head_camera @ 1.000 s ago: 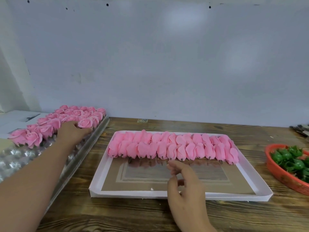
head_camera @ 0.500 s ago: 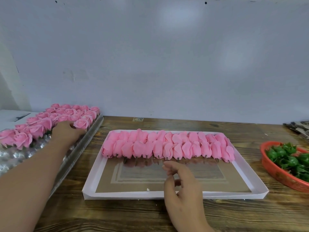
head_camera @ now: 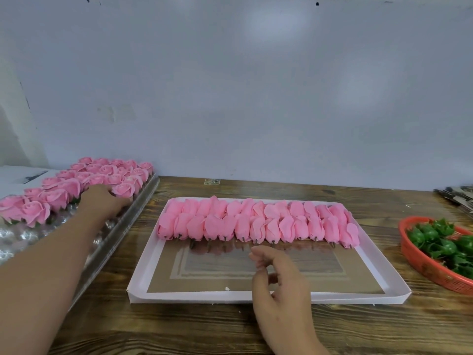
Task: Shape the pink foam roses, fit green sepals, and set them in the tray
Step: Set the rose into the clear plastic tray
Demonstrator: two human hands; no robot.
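At the frame's left our left hand (head_camera: 103, 202) sets a finished rose (head_camera: 124, 190) into the clear tray (head_camera: 143, 198), grip hidden, while our right hand (head_camera: 279, 275) hovers loosely curled, empty; these roses look light and crushable, best pinched at the base.

The near half of the white box lid (head_camera: 268, 298) was left bare, crossed only by the right hand (head_camera: 279, 283). Its far half was blocked by two rows of unshaped pink foam roses (head_camera: 256, 224). Open tabletop (head_camera: 179, 329) was left in front. The left side was closed off by the clear blister tray (head_camera: 110, 242), the right by the red basket (head_camera: 419, 265).
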